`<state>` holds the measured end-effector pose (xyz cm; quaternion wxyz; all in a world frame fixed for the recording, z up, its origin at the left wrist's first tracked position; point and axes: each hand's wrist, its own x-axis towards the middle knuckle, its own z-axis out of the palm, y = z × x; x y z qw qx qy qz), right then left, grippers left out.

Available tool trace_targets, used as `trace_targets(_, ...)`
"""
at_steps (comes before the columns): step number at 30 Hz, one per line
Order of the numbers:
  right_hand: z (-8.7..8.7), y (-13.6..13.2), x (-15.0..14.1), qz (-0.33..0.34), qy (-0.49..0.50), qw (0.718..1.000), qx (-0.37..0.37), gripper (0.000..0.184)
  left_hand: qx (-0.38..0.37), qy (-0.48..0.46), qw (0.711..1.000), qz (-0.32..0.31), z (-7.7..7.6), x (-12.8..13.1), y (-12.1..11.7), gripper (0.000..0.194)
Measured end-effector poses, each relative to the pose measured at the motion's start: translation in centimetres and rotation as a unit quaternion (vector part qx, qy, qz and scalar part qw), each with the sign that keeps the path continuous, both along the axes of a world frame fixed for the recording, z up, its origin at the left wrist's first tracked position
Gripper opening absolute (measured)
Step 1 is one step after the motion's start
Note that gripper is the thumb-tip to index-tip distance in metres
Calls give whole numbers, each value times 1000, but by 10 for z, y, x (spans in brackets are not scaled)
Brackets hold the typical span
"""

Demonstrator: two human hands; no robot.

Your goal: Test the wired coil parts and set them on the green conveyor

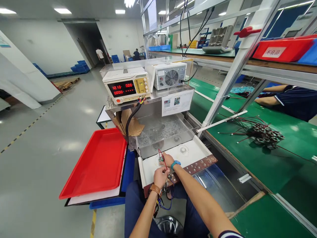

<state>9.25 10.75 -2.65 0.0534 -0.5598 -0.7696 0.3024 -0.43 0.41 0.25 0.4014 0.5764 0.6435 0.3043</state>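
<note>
Our left hand (pixel 160 177) pinches the lower part of a thin red wire (pixel 163 159), and our right hand (pixel 168 160), reaching just ahead of it, has its fingers closed on a small board (pixel 160 159) over the white tray (pixel 198 147); how firmly, we cannot tell. A tug on the wire could strain its joint with the board or twist the board from our fingers. Along the tray's near edge runs a brown strip (pixel 203 162) with metal studs; a bare end straying onto the wrong stud might short, since the power supply (pixel 126 86) beyond shows lit digits. The blue cable (pixel 170 205) hanging by our knees could snag if we shift. At right, a tangled wire bundle (pixel 266 134) lies on the green surface (pixel 247 158), well apart.
</note>
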Motion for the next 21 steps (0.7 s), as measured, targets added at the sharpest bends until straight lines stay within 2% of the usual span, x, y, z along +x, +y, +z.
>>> trace_targets(8,7,-12,15,-1,82,996,-33,28,1,12,1000,-5,-5,1,2,23)
trace_targets(10,12,-21,24,-20,89,996,2,29,1,9,1000,-1,-6,0,2,25)
trace_targets(13,22,-41,41,-66,98,988,95,31,-3,12,1000,2,-6,-1,2,24)
trace_targets(16,31,-65,62,-74,72,979,175,29,-8,22,1000,2,-3,0,1,21)
trace_targets(21,35,-101,86,-74,-5,972,223,27,-18,35,999,3,3,1,-1,20)
